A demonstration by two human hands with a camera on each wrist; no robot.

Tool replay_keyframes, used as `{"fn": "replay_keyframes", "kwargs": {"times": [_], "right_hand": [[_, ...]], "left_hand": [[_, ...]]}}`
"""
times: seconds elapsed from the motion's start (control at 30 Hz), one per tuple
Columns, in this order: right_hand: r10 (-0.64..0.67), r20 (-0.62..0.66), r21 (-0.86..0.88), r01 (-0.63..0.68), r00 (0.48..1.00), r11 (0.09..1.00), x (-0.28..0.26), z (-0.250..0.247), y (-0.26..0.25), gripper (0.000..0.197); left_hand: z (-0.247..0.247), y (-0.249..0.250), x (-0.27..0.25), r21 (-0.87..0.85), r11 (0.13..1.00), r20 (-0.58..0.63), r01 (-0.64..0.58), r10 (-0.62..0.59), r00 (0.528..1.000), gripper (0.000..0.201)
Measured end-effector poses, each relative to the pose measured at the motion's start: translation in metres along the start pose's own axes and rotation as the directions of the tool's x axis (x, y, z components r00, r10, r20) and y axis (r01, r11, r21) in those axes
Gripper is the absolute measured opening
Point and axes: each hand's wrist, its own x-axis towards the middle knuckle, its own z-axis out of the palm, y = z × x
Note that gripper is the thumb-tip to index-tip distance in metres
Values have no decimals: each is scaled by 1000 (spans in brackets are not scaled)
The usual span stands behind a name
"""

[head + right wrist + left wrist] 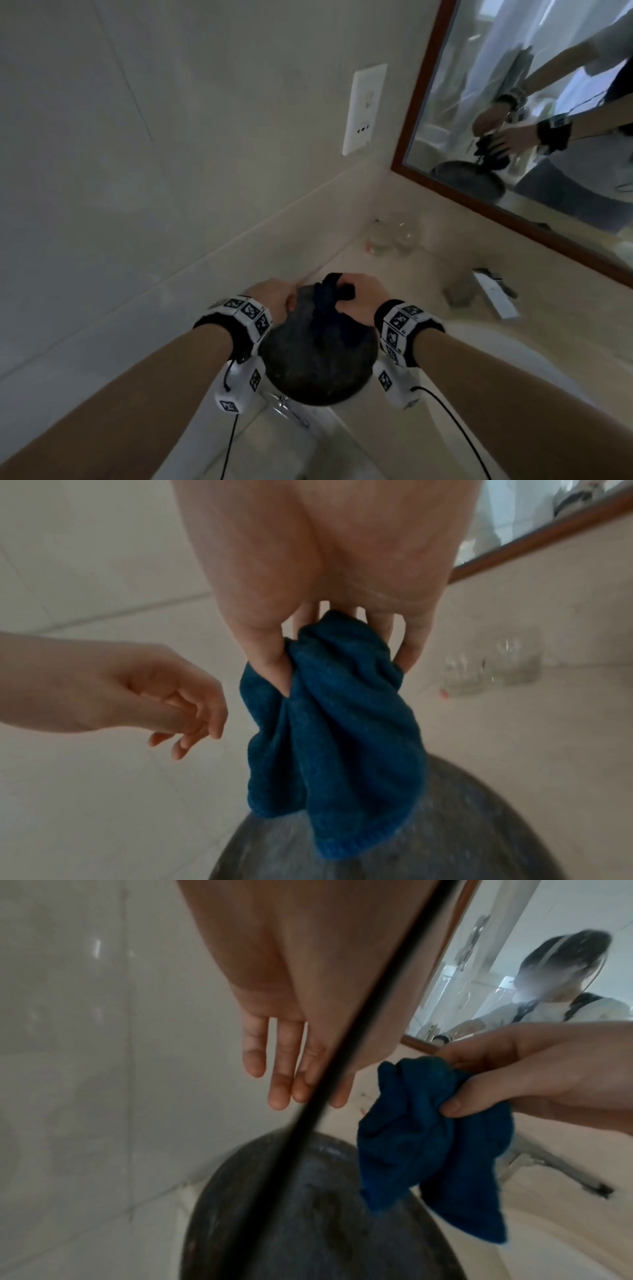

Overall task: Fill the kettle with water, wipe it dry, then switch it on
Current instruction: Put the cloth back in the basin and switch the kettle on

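Item 1. Blue cloth [329,723]. Bunched at its top end in the right hand [356,301]; thumb and fingers are curled round the gather, and the rest hangs free. Judged reason: gathering the top gives a firm wad and leaves the loose tail ready for wiping.

Item 2. Dark round vessel [315,363]. Directly below the hanging cloth, between the two wrists, at the corner of the counter [445,394] against the tiled wall. Dull grey, speckled surface. Whether this is the kettle or a basin cannot be told; no handle, spout or switch shows in any view. The cloth's lower edge hangs just over it; contact cannot be confirmed.

Item 3. Left hand [291,1069]. Grip loose, fingers nearly straight and together, holding nothing. It sits beside the cloth, over the far rim of the vessel. Judged reason: poised to take part of the cloth or steady the vessel.

Item 4. Wall socket plate [364,109]. On the tiles above the counter, nothing plugged in that can be seen.

Item 5. Clear glass tumblers [493,669]. On the counter by the back wall, well apart from the hands.

Item 6. Framed mirror [424,102]. Right of the socket, reflecting both hands and the cloth.

Stage, as judged: the drying step, being prepared; switching on not yet done.
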Motion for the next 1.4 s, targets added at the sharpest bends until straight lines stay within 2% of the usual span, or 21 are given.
{"fn": "replay_keyframes", "kwargs": {"times": [0.13, 0.27, 0.47, 0.57, 0.7, 0.8, 1.03, 1.17, 1.4], "right_hand": [[26, 82, -86, -19, 996, 996, 29, 61, 12, 36], [67, 137, -120, -50, 988, 992, 47, 106, 19, 44], [81, 220, -86, -63, 972, 994, 47, 114, 26, 51], [87, 193, -52, -78, 977, 996, 41, 87, 24, 48], [79, 56, -81, -74, 995, 994, 23, 25, 23, 39], [94, -57, -102, -100, 994, 990, 1, -28, 26, 39], [149, -276, -89, -179, 950, 980, -58, -139, 26, 40], [97, -393, -153, -169, 914, 974, -95, -193, 19, 41], [103, -522, -114, -189, 847, 975, -157, -236, 32, 35]], "left_hand": [[42, -30, 7, -38, 999, 53, 34, -32, 998, 29], [68, -50, 9, -44, 999, 74, 24, -21, 997, 26], [64, -57, 17, -52, 999, 35, -15, 17, 999, 21], [46, -41, 25, -20, 998, 28, -53, 54, 998, 18], [14, -1, 38, 29, 991, 5, -127, 127, 992, 20], [-20, 40, 45, 68, 975, -38, -210, 213, 976, 23], [-100, 139, 36, 175, 920, -150, -352, 378, 914, 23], [-140, 183, 20, 256, 878, -210, -404, 459, 863, 23], [-158, 249, 3, 354, 812, -228, -463, 555, 800, 21]]}}
